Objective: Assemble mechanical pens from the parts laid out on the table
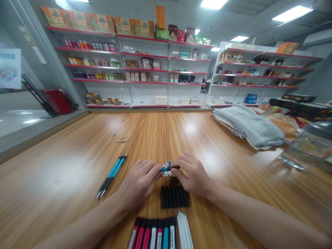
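The left hand (137, 183) and right hand (193, 173) meet over the wooden table (52, 180), their fingers (155, 168) clamped from either side on a teal-and-black pen barrel (169, 168); that two-handed pinch keeps the slim, glossy tube level and steady, clear of the wood. Just behind it, at 12 o'clock, a small fan of silvery pieces (168, 163) catches the light; their exact form is too small to tell. At 6 o'clock lies a tight block of matt black barrels (174, 196); farther along the same line, a row of glossy red, black and teal pens (153, 233) sits beside a bundle of white sticks (184, 230); packed side by side, each kind seems kept apart and within reach. At 9 o'clock, two teal pens (111, 175) lie parallel, metal tips toward the person; at 11 o'clock, a thin wire loop (122, 139) rests on the varnish. A folded striped cloth (249, 126) lies at 2 o'clock; a blurred glass jar (308, 147) stands at 3 o'clock.
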Demonstrator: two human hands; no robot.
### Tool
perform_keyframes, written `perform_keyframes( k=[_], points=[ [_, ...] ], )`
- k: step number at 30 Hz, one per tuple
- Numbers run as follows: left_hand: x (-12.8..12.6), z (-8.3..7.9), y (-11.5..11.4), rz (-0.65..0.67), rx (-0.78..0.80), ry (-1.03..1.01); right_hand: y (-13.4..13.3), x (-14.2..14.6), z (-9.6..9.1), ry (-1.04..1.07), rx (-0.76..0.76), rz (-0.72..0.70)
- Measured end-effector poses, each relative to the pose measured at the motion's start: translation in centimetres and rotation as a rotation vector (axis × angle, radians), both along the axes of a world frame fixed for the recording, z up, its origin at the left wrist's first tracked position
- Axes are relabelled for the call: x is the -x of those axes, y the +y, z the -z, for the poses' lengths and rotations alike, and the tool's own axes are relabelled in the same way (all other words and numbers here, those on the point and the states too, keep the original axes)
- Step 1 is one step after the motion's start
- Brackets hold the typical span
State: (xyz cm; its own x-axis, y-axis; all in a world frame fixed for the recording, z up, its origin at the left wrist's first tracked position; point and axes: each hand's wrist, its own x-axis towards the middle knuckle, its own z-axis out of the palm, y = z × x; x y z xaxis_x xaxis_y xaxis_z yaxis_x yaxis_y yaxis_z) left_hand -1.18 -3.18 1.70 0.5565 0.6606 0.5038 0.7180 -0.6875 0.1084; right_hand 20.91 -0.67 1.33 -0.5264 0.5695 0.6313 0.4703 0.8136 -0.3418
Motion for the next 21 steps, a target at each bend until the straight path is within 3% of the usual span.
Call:
perform_keyframes(
  k=[21],
  points=[
    [-0.35,-0.50,-0.29,0.045,-0.057,0.031,-0.23,0.33,-0.01,-0.024,-0.036,-0.041]
  ],
)
